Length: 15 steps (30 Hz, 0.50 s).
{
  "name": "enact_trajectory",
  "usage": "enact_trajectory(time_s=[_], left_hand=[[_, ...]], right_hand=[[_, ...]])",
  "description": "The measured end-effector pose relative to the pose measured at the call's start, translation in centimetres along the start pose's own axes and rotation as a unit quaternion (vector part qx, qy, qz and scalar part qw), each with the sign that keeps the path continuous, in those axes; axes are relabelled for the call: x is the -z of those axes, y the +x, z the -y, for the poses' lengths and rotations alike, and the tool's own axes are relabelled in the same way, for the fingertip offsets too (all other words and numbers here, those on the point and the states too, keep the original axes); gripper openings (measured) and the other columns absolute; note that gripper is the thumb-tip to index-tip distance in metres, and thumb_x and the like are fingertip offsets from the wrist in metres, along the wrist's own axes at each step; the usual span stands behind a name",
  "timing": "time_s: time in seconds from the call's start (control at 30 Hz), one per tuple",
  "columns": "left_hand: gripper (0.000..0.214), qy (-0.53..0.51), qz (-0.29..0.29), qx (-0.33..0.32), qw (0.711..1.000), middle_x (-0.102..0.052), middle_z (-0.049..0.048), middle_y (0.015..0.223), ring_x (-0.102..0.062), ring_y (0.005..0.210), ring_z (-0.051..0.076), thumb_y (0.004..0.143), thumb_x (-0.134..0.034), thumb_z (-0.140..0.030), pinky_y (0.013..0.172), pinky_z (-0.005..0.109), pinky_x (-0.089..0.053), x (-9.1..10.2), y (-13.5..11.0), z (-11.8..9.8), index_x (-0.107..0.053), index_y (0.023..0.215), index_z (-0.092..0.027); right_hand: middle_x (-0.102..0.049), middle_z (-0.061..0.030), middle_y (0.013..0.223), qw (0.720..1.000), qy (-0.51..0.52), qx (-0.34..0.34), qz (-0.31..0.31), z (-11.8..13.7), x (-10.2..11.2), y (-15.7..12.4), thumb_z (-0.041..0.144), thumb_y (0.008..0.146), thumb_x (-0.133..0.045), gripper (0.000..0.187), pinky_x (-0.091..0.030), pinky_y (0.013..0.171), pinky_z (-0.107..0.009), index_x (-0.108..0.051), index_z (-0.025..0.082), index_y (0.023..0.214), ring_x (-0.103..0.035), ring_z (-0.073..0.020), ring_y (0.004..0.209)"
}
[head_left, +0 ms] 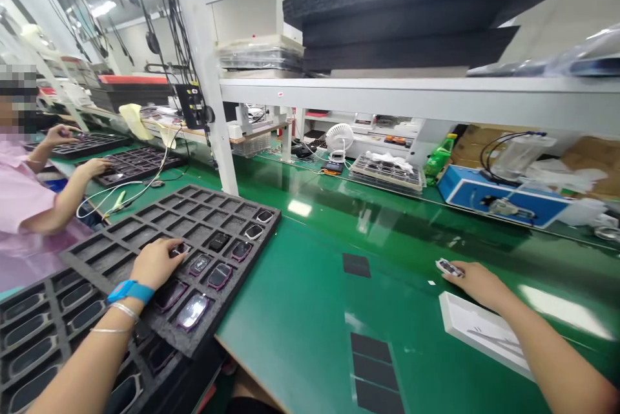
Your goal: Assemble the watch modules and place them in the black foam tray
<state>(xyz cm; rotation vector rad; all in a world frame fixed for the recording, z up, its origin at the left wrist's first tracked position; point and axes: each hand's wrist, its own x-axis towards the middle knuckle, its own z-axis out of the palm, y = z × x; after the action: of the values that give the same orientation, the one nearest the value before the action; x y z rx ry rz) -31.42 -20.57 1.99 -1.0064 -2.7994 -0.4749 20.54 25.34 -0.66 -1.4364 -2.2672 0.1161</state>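
Note:
My left hand [155, 264], with a blue band and a bangle at the wrist, reaches over a dark foam tray [264, 243]. Its fingers are closed on a small rectangular watch-case-like part [181, 248] at one of the compartments. Around it, several similar parts lie in the tray, some purple-rimmed, such as the purple-rimmed frame [220, 276], and one black piece [219, 241]. Far to the right, my right hand [477, 281] pinches a small silver-white part [449, 267] just above the green table. Beneath that wrist lies a shallow white box [477, 330].
More foam trays [33, 336] with framed parts lie under the left arm. Black rectangular sheets [372, 365] lie on the green table [290, 310]. A white post [213, 110] and shelf [387, 94] stand behind. At left, a co-worker's hand [92, 168] rests at another tray.

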Motion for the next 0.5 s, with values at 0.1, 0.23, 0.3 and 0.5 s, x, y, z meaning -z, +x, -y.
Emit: enact_trajectory(time_s=[0.1, 0.23, 0.3, 0.5], left_hand=[[0.049, 0.015, 0.000, -0.001, 1.000, -0.063, 0.0218, 0.101, -0.059, 0.090, 0.036, 0.074, -0.049, -0.042, 0.082, 0.045, -0.044, -0.1, -0.2, -0.3, -0.066, 0.104, -0.007], [0.043, -0.037, -0.083, -0.045, 0.995, -0.062, 0.0189, 0.104, -0.056, 0.100, 0.033, 0.076, -0.048, -0.043, 0.092, 0.043, -0.040, 1.5, -2.1, -3.4, -0.067, 0.097, -0.010], [0.039, -0.125, -0.125, -0.087, 0.980, -0.062, 0.0147, 0.106, -0.056, 0.101, 0.029, 0.079, -0.049, -0.041, 0.093, 0.040, -0.040, 2.4, -3.8, -6.8, -0.065, 0.100, -0.013], [0.040, -0.475, 0.103, -0.194, 0.852, -0.066, 0.0068, 0.106, -0.060, 0.097, 0.025, 0.073, -0.065, -0.033, 0.088, 0.036, -0.046, 2.2, -9.1, -20.9, -0.062, 0.111, -0.023]], right_hand=[[-0.069, -0.0135, 0.076, 0.994, 0.014, -0.036, 0.099, 0.8, 0.7, -0.4, 0.031, 0.062, -0.066, 0.017, -0.044, 0.046, -0.030, -0.069, 0.019, 0.074, -0.063, -0.0252, 0.057], [-0.067, -0.0150, 0.084, 0.992, 0.014, -0.069, 0.108, 3.3, 1.9, -1.4, 0.038, 0.066, -0.062, 0.031, -0.045, 0.052, -0.034, -0.067, 0.016, 0.088, -0.063, -0.0282, 0.066], [-0.066, -0.0136, 0.089, 0.997, 0.056, -0.037, 0.031, 5.9, 2.6, -2.9, 0.041, 0.064, -0.062, 0.036, -0.046, 0.058, -0.035, -0.066, 0.017, 0.091, -0.063, -0.0282, 0.073], [-0.064, -0.0061, 0.092, 0.956, 0.259, 0.101, -0.089, 15.6, 5.1, -10.9, 0.032, 0.068, -0.064, 0.029, -0.047, 0.076, -0.034, -0.063, 0.020, 0.094, -0.060, -0.0205, 0.080]])
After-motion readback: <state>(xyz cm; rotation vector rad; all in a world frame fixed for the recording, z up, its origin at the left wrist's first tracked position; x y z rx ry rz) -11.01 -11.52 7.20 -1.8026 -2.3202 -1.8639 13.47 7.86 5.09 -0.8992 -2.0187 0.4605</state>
